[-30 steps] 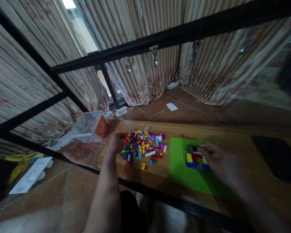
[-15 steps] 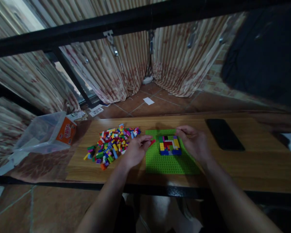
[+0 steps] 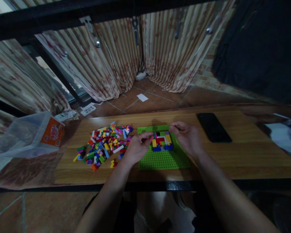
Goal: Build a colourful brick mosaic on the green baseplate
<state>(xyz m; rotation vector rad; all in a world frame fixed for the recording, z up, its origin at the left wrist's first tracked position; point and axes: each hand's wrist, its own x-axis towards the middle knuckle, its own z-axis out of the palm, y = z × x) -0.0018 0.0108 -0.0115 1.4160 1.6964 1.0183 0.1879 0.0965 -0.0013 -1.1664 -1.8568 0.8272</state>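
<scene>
My left hand (image 3: 138,147) is over the left side of a green baseplate (image 3: 163,161), thumb and fingers pinching a small red brick (image 3: 151,138). Several coloured bricks form a low, roughly square build (image 3: 162,142) on the plate, with yellow and blue pieces along its edges and red and white ones inside. At the upper right corner of that build is my right hand (image 3: 186,136), its fingertips pressed together. Whatever those fingertips may hold is hidden. Left of the plate lies a loose pile of mixed bricks (image 3: 104,145), close to my left hand.
A black phone (image 3: 213,127) lies on the wooden table (image 3: 242,155) to the right. On the far left stands a clear plastic box (image 3: 26,132) with an orange label. Curtains (image 3: 165,55) hang beyond the table, and a white paper (image 3: 142,97) lies on the floor.
The view has shifted, so everything sits further left. My left hand still pinches the red brick, now nearer the build's upper left corner. My right hand remains by the upper right corner.
</scene>
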